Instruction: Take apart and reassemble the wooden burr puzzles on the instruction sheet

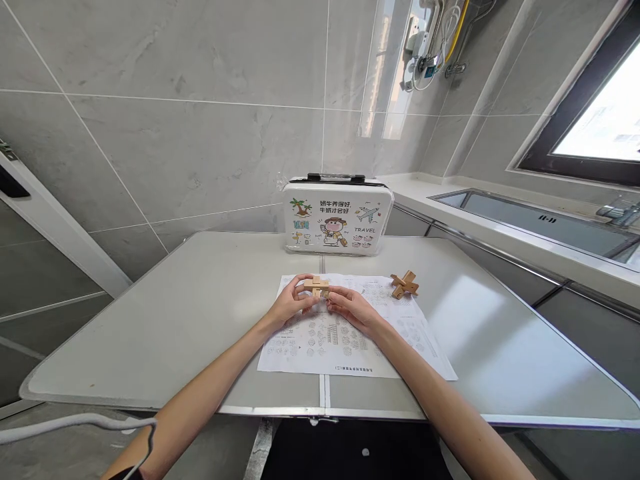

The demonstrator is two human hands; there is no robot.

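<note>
Between my two hands is a small wooden interlocking puzzle [316, 285], made of pale bars that cross each other. My left hand [294, 300] grips it from the left, thumb below and fingers around the far side. From the right, my right hand [351, 307] pinches its near right part with the fingertips. Both hands are over a printed instruction sheet [300, 360] showing rows of small diagrams. A second wooden puzzle [405, 285], browner and shaped like a crossed star, rests at the sheet's upper right edge.
A white carry case [340, 217] with cartoon prints stands at the back of the white folding table [150, 333]. Behind it rises a grey tiled wall. To the right are a counter with a sink [525, 220] and a window. A pale cable [75, 420] crosses the lower left.
</note>
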